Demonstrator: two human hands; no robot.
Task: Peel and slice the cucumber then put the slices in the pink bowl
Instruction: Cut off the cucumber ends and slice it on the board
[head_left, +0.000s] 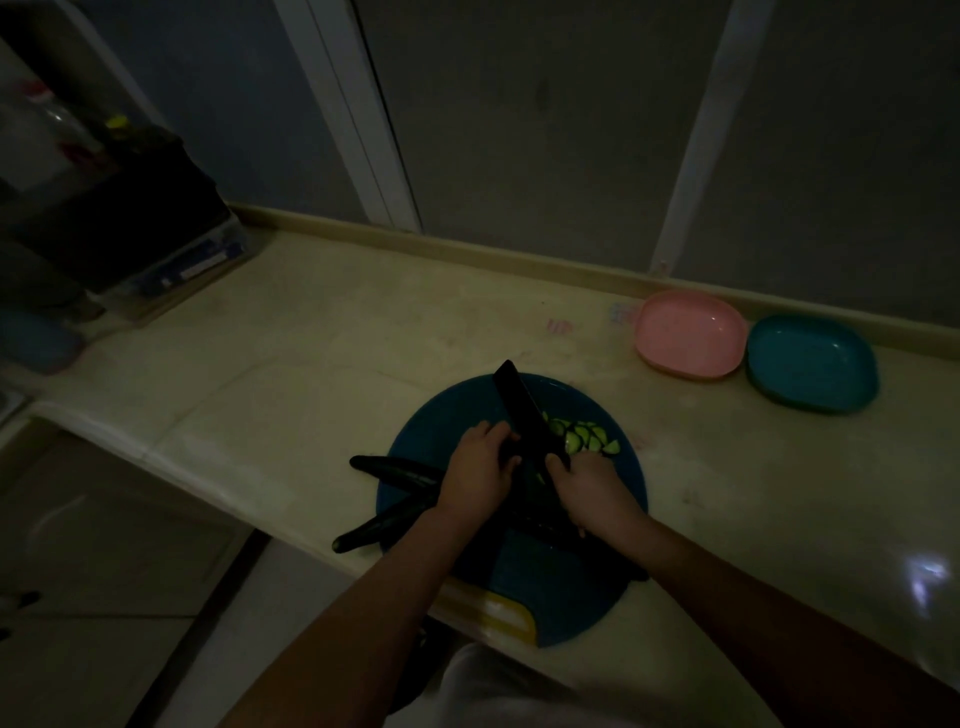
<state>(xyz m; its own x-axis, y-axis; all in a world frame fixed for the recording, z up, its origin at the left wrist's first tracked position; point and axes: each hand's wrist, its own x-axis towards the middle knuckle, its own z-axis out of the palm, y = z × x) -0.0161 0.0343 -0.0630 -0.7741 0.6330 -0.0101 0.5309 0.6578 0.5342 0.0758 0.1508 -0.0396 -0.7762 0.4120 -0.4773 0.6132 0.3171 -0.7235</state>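
Head view: the room is dim. A pale, glossy bench runs from 9 o'clock to 3 o'clock, with a low raised kerb along its back edge under grey wall panels split by white frames. Tiled floor shows at 8 o'clock, and dark boxes and containers crowd the bench end at 10 o'clock.

A round blue board lies at the bench's near edge, partly overhanging it. The right hand has its grip wrapped round the handle of a dark knife, whose blade points toward 11 o'clock across the board. The left hand has its grip curled on the cucumber, fingertips right against the blade; only a pale green strip of it shows between the hands. Cut slices lie in a loose heap on the board just past the blade, at 1 o'clock from the hands. Two whole dark cucumbers lie off the board's 9 o'clock side, under the left wrist.

The pink bowl sits on the bench at 2 o'clock, well apart from the board, with a teal bowl just beside it.
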